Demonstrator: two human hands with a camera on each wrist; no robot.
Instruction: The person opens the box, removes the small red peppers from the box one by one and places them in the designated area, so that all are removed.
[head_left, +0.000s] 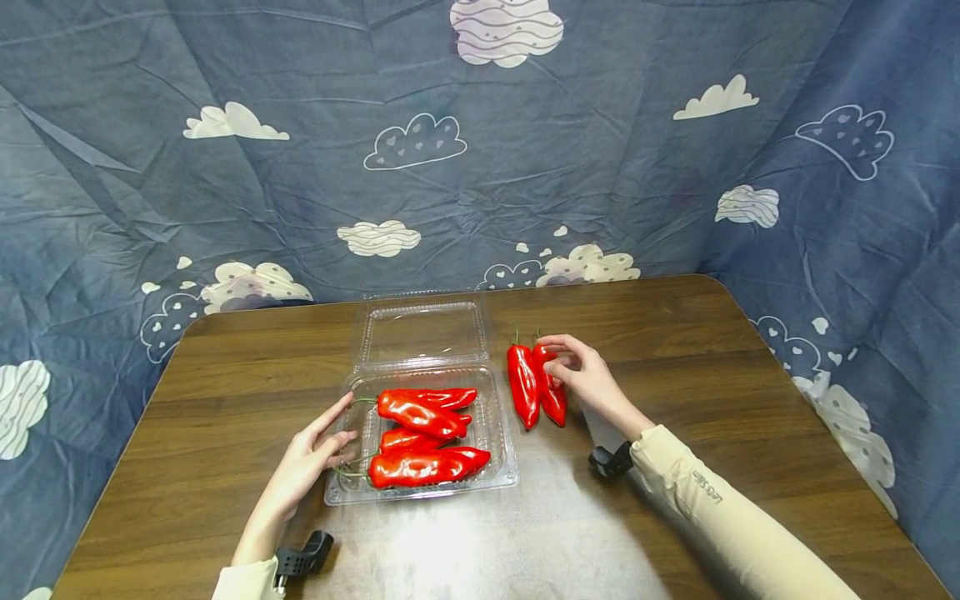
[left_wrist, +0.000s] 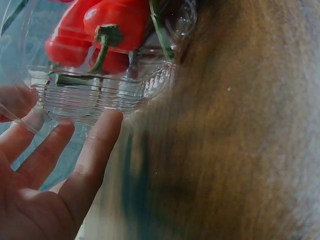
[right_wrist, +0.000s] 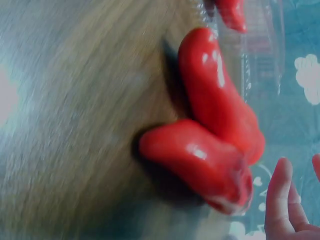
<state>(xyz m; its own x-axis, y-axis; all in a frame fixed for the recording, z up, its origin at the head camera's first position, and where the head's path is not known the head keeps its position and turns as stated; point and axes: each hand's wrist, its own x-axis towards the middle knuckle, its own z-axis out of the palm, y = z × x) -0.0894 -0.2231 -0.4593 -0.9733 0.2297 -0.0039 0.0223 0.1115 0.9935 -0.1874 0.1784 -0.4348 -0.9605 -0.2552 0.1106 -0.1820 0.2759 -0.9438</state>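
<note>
A clear plastic clamshell box [head_left: 504, 442] lies with its lid folded back, holding several glossy red peppers [head_left: 427, 468] with green stems. At its left side is my left hand [head_left: 300, 462]; in the left wrist view its extended fingers [left_wrist: 95, 150] are against or very near the ribbed wall. Two more red peppers lie side by side to the right of the box, a left one [head_left: 522, 387] and a right one [head_left: 553, 404]. My right hand [head_left: 588, 379] hovers over the stem end of the right one. In the right wrist view its fingers [right_wrist: 280, 192] appear apart from that pepper.
The lid [head_left: 423, 333] lies flat behind the box, near the table's back edge. The brown wooden table [head_left: 675, 333] reaches a blue cloud-print curtain [head_left: 420, 200] at the back. Black wrist mounts [head_left: 611, 460] sit at both wrists.
</note>
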